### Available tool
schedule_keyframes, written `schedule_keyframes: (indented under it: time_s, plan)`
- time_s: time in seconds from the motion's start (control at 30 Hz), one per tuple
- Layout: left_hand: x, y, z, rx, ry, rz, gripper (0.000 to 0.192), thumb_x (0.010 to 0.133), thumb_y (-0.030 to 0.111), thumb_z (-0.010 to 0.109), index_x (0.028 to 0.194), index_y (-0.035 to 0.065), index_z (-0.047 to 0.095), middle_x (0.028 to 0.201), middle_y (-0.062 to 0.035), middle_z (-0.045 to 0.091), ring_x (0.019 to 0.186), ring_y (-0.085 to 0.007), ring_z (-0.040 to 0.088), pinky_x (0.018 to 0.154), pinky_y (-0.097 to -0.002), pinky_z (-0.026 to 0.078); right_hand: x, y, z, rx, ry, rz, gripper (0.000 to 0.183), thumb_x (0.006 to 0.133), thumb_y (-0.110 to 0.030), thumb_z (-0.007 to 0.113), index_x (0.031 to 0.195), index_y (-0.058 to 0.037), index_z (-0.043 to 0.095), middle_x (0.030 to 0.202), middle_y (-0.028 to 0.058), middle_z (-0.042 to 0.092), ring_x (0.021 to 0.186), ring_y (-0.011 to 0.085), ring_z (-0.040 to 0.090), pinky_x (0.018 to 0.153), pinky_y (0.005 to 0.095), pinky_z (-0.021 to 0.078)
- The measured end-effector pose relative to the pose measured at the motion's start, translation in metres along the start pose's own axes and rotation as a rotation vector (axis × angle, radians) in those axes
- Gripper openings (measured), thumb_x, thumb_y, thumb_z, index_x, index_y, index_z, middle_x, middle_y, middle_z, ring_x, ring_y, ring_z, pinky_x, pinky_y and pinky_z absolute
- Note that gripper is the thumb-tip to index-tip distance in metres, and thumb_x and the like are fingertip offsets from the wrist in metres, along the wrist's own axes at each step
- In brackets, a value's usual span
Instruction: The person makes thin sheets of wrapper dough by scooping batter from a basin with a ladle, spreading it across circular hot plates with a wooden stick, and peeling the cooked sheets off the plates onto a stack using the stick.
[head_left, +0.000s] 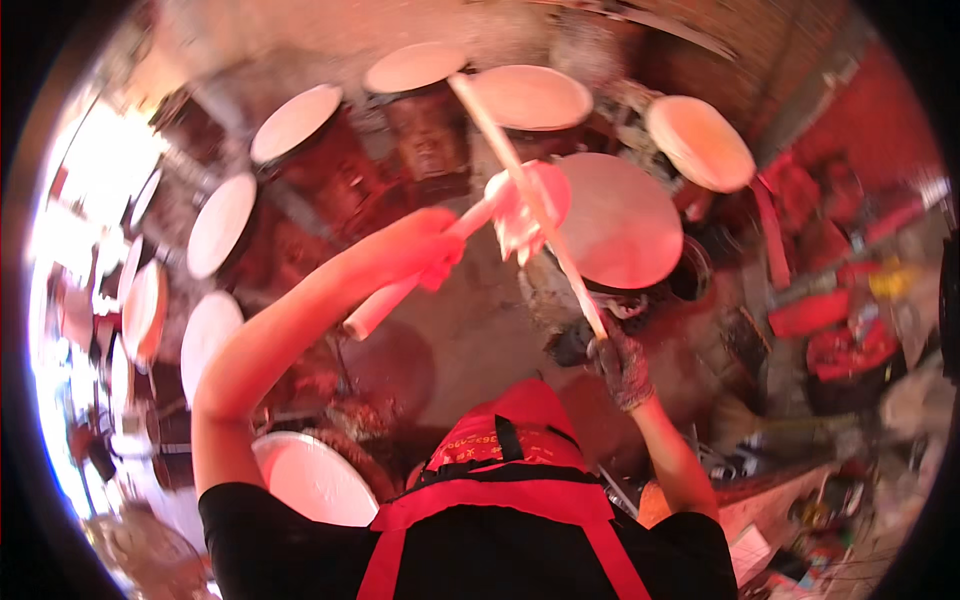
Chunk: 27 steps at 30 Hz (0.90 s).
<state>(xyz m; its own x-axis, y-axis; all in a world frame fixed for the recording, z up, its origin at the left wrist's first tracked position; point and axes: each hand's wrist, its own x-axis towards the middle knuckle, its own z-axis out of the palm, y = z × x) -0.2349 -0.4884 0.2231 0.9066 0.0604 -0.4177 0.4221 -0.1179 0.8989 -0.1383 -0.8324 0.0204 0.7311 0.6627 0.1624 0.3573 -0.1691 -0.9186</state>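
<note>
My bare left hand (429, 246) grips a thick pale rod (381, 306), which slants up to the right. At its far end hangs a pale, soft-looking lump (521, 206) with a ragged lower edge; its material is unclear. My right hand (621, 367), in a speckled knit glove, holds the lower end of a long thin wooden stick (499, 142). This stick runs up to the left and crosses in front of the lump. Just right of the lump is a large round pale disc-like top (619, 225) with a dark rim.
Several more round pale tops (532, 97) on dark, drum-like stands curve around the far side and left. A wide white-topped vessel (315, 480) is by my left elbow. To the right are a dark bucket (690, 270) and red items (851, 349). Red light tints everything.
</note>
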Motion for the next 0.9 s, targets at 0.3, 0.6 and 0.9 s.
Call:
schedule_keyframes:
  time_s: [0.3,0.6,0.9]
  plan:
    - [0.209,0.060,0.131,0.803,0.093,0.623,0.029,0.071,0.006,0.059,0.100,0.0008,0.055,0.070,-0.0125,0.062,0.061,-0.0158,0.062,0.053,-0.0315,0.049,0.032,0.006,-0.114,-0.294,0.505,0.116,0.046,0.091,-0.011,0.051,0.132,-0.0319,0.047,0.069,0.0073,0.051,0.061,0.0155,0.051,0.056,0.0297,0.0444]
    - [0.322,-0.033,0.219,0.237,0.066,0.142,0.024,0.071,0.011,0.061,0.092,-0.0001,0.059,0.060,-0.0087,0.060,0.043,-0.0155,0.056,0.036,-0.0298,0.043,-0.042,0.127,-0.005,0.074,0.807,0.418,0.039,0.092,-0.016,0.050,0.132,-0.0162,0.049,0.105,0.0048,0.061,0.085,0.0180,0.057,0.077,0.0296,0.0443]
    - [0.389,-0.013,0.167,0.678,0.584,0.783,0.014,0.071,0.008,0.055,0.084,0.0081,0.063,0.071,-0.0145,0.063,0.072,-0.0304,0.063,0.069,-0.0432,0.047,0.113,0.166,0.014,-0.538,1.039,0.395,0.045,0.092,-0.022,0.050,0.136,-0.0151,0.042,0.115,0.0160,0.059,0.096,0.0220,0.058,0.086,0.0303,0.0434]
